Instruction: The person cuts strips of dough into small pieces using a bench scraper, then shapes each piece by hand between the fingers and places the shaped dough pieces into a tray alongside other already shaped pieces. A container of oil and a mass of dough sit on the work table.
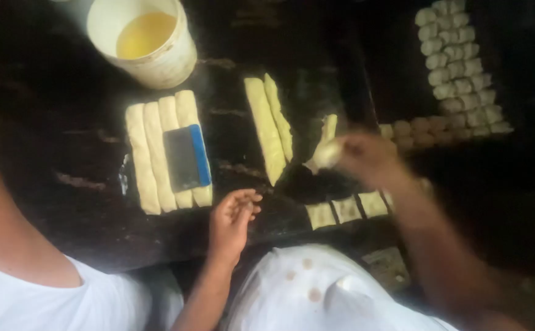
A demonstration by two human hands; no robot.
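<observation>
- Bucket (157, 52), far left and up from the scraper: round white plastic, holding clear yellow liquid, oily-looking.
- Four dough logs (151, 156) lie side by side on the dark table (65, 122) — pale, smooth, long and soft-edged, touching one another.
- Scraper (186, 158) rests flat on top of the two right-hand logs: a dark rectangular blade with a blue grip along its right edge.
- Left hand (231, 224), just below and right of the scraper, hangs over the table edge, fingers loosely curled and holding nothing.
- Two more logs (270, 125), right of the scraper, slant slightly, pressed together, tapered at the ends.
- Three cut squares (347, 209), lower right of the scraper — flat, pale, set in a row.
- Right hand (365, 156), well right of the scraper, is blurred; its fingers pinch a small dough piece (327, 153), pale and rounded, above the table.
- Tray (402, 86), far right: dark metal, with rows of small rolled dough pieces (460, 67) packed close.
</observation>
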